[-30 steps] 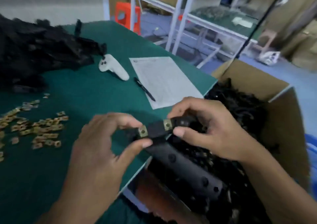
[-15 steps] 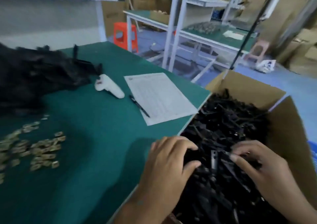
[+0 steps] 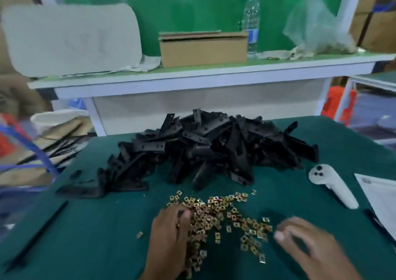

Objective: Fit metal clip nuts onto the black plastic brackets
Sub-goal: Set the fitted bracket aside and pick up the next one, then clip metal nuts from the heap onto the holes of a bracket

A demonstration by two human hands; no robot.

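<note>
A heap of black plastic brackets (image 3: 210, 149) lies at the back of the green table (image 3: 96, 226). In front of it spreads a scatter of small brass-coloured clip nuts (image 3: 216, 213). My left hand (image 3: 169, 241) is down on the left side of the nuts, fingers curled into them; whether it grips any is hidden. My right hand (image 3: 308, 247) hovers blurred at the right edge of the scatter, fingers loosely bent, nothing seen in it. A single bracket (image 3: 81, 190) lies apart at the left.
A white controller (image 3: 330, 185), a sheet of paper (image 3: 381, 196) and a pen (image 3: 377, 221) lie at the right. A long black strip (image 3: 38, 234) lies at the left. Behind, a raised shelf carries a cardboard box (image 3: 203, 48) and a bottle (image 3: 250, 22).
The view has swung left from the cardboard box of parts to the table. Both hands left the box, without the bracket they held, and came down at the clip nuts.
</note>
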